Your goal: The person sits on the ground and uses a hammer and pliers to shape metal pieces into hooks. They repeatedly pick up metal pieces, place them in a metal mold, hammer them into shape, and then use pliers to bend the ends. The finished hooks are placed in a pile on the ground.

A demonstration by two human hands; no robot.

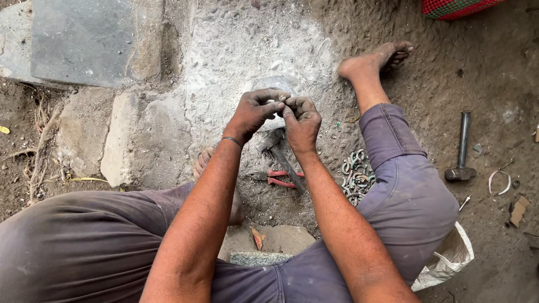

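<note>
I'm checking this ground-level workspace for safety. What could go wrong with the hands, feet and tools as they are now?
1. The small ring is only pinched between the fingertips of the left hand and right hand; if dropped, it could vanish into the loose dirt.
2. The bare foot rests unprotected near the hammer.
3. The red-handled pliers and the pile of metal rings crowd the legs.
</note>
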